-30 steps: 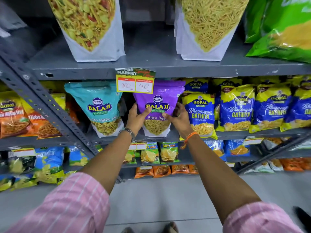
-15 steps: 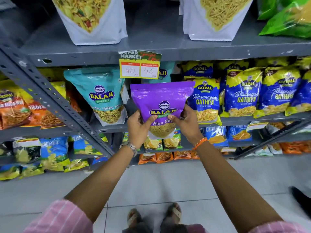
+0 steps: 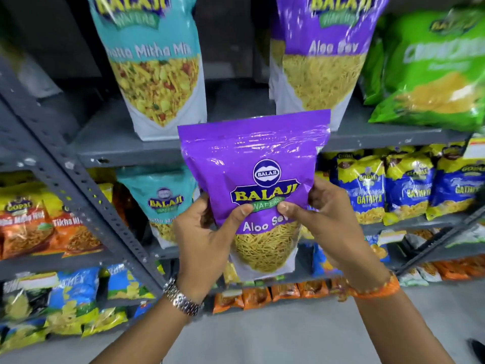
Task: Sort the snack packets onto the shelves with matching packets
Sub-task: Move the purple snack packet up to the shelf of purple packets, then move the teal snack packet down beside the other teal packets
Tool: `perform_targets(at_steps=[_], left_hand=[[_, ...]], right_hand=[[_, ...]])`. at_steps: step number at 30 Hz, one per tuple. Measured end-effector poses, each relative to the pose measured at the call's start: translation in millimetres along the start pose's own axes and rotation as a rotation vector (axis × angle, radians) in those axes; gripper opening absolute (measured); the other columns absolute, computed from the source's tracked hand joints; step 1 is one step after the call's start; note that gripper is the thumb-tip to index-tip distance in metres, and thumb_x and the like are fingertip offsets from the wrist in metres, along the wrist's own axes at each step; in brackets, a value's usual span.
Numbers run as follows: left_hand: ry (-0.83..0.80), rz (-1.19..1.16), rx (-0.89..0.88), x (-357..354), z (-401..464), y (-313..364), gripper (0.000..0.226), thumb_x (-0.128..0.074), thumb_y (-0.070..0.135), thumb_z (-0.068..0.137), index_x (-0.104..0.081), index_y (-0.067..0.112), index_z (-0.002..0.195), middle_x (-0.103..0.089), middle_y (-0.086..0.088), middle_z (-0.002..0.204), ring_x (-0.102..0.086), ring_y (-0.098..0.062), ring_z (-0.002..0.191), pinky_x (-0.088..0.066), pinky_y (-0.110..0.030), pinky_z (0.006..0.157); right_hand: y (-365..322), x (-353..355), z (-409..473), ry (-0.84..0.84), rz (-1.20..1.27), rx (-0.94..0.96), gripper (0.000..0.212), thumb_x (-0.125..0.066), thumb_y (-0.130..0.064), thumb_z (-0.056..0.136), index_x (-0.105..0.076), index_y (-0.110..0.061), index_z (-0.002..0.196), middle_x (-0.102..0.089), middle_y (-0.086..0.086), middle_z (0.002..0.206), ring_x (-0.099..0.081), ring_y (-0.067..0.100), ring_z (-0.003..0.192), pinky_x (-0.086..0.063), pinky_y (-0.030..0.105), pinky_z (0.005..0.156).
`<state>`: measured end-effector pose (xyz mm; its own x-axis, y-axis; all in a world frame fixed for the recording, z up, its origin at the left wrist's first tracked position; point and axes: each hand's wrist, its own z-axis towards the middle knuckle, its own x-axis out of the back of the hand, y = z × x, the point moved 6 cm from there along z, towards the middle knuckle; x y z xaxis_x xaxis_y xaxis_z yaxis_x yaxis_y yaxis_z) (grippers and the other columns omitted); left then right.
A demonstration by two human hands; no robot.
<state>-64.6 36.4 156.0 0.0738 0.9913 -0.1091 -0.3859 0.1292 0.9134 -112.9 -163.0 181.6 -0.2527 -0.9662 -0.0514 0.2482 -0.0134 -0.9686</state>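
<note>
I hold a purple Aloo Sev packet (image 3: pixel 252 164) upright in front of the shelves. My left hand (image 3: pixel 207 240) grips its lower left side and my right hand (image 3: pixel 328 227) grips its lower right side, thumbs on the front. Its top edge reaches the lip of the upper shelf (image 3: pixel 126 153). On that upper shelf stands a larger purple Aloo Sev packet (image 3: pixel 325 56), just behind and above the one I hold. A large teal Khatta Mitha packet (image 3: pixel 154 64) stands to its left.
A green packet (image 3: pixel 433 72) lies at the upper right. The middle shelf has a small teal packet (image 3: pixel 162 203), orange packets (image 3: pixel 29 224) at left and blue-yellow Gathiya packets (image 3: pixel 409 190) at right. A slanted grey post (image 3: pixel 78 187) crosses the left. Lower shelves hold several small packets.
Both hands pulled the purple packet off the middle shelf and raised it toward the upper shelf. The view tilted upward, showing the upper shelf's packets in full.
</note>
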Motion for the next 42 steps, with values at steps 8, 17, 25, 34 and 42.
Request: perform_targets(at_steps=[8,17,25,34,42], left_hand=[[-0.026,0.014,-0.206,-13.5,97.4,115.2,0.031,-0.092,0.042,0.066,-0.079,0.029,0.091,-0.083,0.015,0.086,-0.076,-0.004,0.076,-0.063,-0.03,0.071],[-0.031,0.147,-0.191,-21.5,201.5,136.4,0.048,-0.084,0.057,0.06,-0.079,0.02,0.09,-0.084,-0.001,0.09,-0.081,-0.026,0.087,-0.064,-0.058,0.081],[-0.078,0.197,-0.122,-25.5,220.4,109.9,0.056,-0.084,0.056,0.06,-0.077,0.016,0.099,-0.084,-0.003,0.1,-0.08,-0.025,0.093,-0.064,-0.056,0.086],[0.2,0.17,-0.269,47.0,194.0,132.6,0.022,-0.085,0.002,0.078,-0.076,0.018,0.09,-0.078,0.0,0.084,-0.072,0.003,0.067,-0.056,-0.013,0.069],[0.295,0.191,-0.113,108.8,202.2,93.6,0.067,-0.091,0.006,0.07,-0.055,0.018,0.125,-0.061,-0.006,0.128,-0.059,-0.018,0.118,-0.047,-0.032,0.109]], right_hand=[[-110.1,-21.4,69.6,-0.015,0.059,0.245,0.033,-0.08,-0.01,0.073,-0.072,-0.012,0.105,-0.081,-0.002,0.092,-0.075,0.012,0.085,-0.061,0.026,0.073],[-143.9,-41.9,153.7,0.095,0.047,0.315,0.024,-0.069,0.009,0.084,-0.065,-0.014,0.087,-0.077,-0.012,0.069,-0.071,-0.001,0.066,-0.058,0.017,0.064],[-118.1,-40.8,177.1,0.201,-0.042,0.266,0.015,-0.075,-0.001,0.083,-0.065,-0.01,0.09,-0.073,0.017,0.09,-0.067,0.026,0.084,-0.057,0.06,0.087],[-116.0,-36.5,158.6,0.37,-0.28,0.311,0.05,-0.084,-0.023,0.076,-0.062,-0.008,0.119,-0.074,0.009,0.11,-0.071,0.027,0.099,-0.057,0.052,0.096],[-126.0,-109.6,83.5,0.422,-0.436,0.701,0.038,-0.073,-0.007,0.086,-0.062,-0.012,0.123,-0.06,0.005,0.117,-0.059,0.019,0.105,-0.055,0.037,0.088]])
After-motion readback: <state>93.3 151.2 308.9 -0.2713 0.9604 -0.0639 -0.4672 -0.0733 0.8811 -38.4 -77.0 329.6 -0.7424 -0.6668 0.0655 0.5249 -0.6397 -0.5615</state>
